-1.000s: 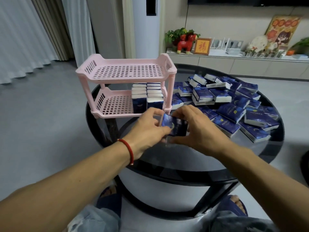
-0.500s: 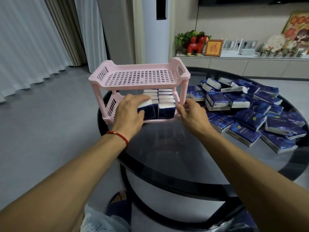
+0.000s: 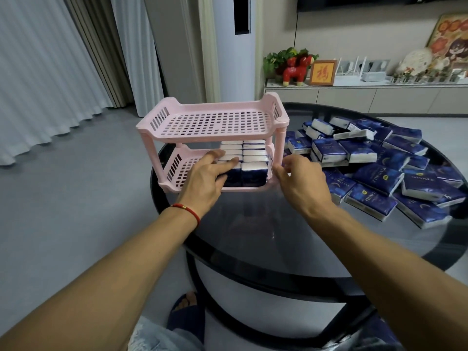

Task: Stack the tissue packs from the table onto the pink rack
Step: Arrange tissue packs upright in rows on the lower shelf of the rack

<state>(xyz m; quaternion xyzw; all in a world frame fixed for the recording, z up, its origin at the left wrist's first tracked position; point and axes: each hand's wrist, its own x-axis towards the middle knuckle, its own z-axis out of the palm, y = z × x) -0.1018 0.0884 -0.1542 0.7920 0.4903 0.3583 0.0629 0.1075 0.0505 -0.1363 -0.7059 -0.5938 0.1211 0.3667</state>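
Round dark glass counter (image 3: 291,236) on a black frame, set on a grey floor (image 3: 76,198); pale curtains (image 3: 50,72) at left, a low sideboard (image 3: 379,97) along the far wall bearing a red toy horse (image 3: 297,70), a framed picture (image 3: 323,72) and small ornaments

Pink rack (image 3: 215,120), two-tiered, standing at the counter's left edge; upper tier bare, lower tier holding stacked tissue packs (image 3: 253,160) in its right half, upright in rows, its left half showing open lattice

Loose tissue packs (image 3: 374,173), dark blue, heaped across the right half of the counter, reaching close to its far and right rim; near portion of the glass in front of the rack unoccupied

Left hand (image 3: 205,181), red cord at the wrist, reaching into the lower tier, fingers extended and lying flat on the tops and front of the leftmost stacked packs, gripping nothing

Right hand (image 3: 300,178) just right of the rack's front right post, fingers loosely curled, holding nothing, thumb close to the lower tier's rim; contact with the rack not discernible

Both forearms extended forward from the lower corners
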